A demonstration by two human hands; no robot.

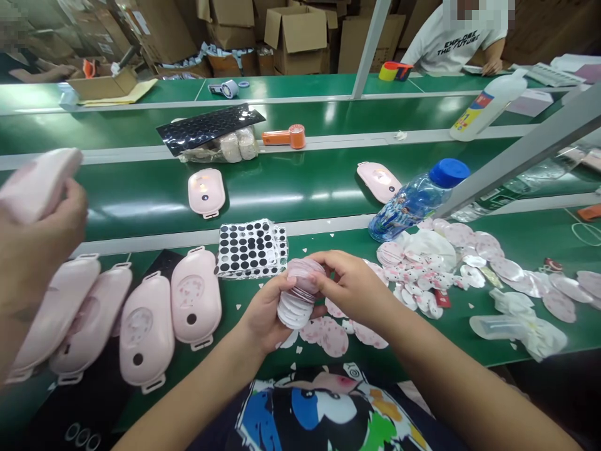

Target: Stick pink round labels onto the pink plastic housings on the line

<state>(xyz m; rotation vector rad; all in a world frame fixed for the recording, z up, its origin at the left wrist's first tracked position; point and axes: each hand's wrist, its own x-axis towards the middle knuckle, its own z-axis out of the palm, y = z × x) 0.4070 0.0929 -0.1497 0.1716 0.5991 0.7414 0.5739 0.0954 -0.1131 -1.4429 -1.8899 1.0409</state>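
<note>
In front of my chest, my left hand is closed around a stack of round stickers, fanned out, with pale backs and pinkish faces. My right hand pinches the upper discs of that same stack. Below it, loose pink-patterned round stickers lie on the green table. Just beyond my left hand is a pile of sheets with black dots. Several pink oval cases rest to the left, each with a dark round spot where it shows.
Another person's hand holds a pink case at far left. Pink cases sit on the green belt. A blue-capped bottle, scattered stickers and a clear tube are at right. A slanted metal post crosses the right side.
</note>
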